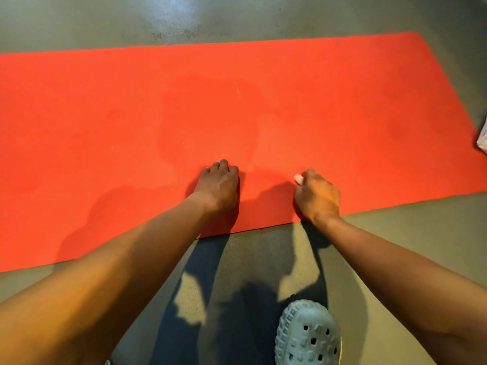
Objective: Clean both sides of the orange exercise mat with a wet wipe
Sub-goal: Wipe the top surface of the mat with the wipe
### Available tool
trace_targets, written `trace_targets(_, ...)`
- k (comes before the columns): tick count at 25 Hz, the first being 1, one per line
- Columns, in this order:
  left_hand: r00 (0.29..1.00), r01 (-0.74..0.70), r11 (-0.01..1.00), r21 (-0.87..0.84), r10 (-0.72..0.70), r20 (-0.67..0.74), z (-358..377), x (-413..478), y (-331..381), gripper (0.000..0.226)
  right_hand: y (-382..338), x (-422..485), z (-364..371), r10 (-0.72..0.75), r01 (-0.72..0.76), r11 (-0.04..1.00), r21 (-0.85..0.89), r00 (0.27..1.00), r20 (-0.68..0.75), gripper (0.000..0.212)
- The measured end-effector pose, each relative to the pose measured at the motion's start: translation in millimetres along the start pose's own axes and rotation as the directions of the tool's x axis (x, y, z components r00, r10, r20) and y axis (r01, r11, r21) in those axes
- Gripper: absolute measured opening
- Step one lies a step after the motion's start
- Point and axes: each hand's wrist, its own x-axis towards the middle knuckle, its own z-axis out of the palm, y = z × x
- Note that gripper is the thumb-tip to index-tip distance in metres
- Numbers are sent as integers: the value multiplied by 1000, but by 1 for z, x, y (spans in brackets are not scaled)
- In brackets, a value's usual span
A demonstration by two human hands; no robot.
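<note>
The orange exercise mat (pixel 237 106) lies flat on the grey floor and fills most of the view, with a darker damp patch near its middle. My left hand (pixel 220 184) rests on the mat close to its near edge, fingers bent and fingertips pressing the surface. To its right, my right hand (pixel 316 197) is curled at the same near edge and holds a small wad of white wet wipe (pixel 298 179), which pokes out past the fingers onto the mat.
Grey concrete floor (pixel 395 246) surrounds the mat. A light blue perforated clog (pixel 308 335) stands on the floor just in front of the mat's near edge. A white crumpled object (pixel 483 138) shows at the right border beside the mat's end.
</note>
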Motion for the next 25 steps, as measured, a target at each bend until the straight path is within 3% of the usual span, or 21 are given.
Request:
trace_targets(2, 1000, 4, 1000, -2, -4, -4, -1, 1, 1, 33, 5, -7, -2, 53, -53, 998, -27, 999, -9, 19)
trace_targets(4, 1000, 15, 1000, -4, -15, -12, -1, 4, 3, 33, -4, -22, 1, -11, 8, 999, 39, 998, 64, 19)
trace_targets(7, 999, 8, 1000, 10, -7, -41, 2, 7, 8, 33, -30, -45, 7, -290, 277, 953, 120, 951, 109, 14)
trace_targets(10, 998, -21, 999, 25, 23, -64, 5, 10, 17, 30, -36, -45, 15, -529, 531, 847, -37, 847, 51, 20)
trace_targets(12, 997, -41, 999, 31, 43, -68, 5, 11, 23, 28, -18, -29, 13, -473, 471, 872, -135, 881, 23, 24)
trace_targets(14, 996, -55, 998, 23, 56, -66, 5, 10, 26, 28, 6, -12, 5, -285, 285, 943, -170, 958, 23, 36)
trace_targets(16, 997, -59, 998, 14, 60, -56, 4, 9, 26, 30, 21, -7, 2, -223, 223, 960, -169, 975, 14, 37)
trace_targets(18, 997, -57, 998, 6, 57, -46, 3, 8, 25, 32, 12, -16, 5, -291, 290, 949, -120, 957, 8, 28)
trace_targets(23, 998, -51, 999, -2, 51, -35, 1, 4, 24, 33, -24, -43, 16, -562, 563, 822, -90, 826, 36, 39)
trace_targets(25, 999, -30, 1000, -5, 30, -44, 1, 0, 20, 31, -23, -28, 15, -544, 544, 833, -103, 839, 27, 37)
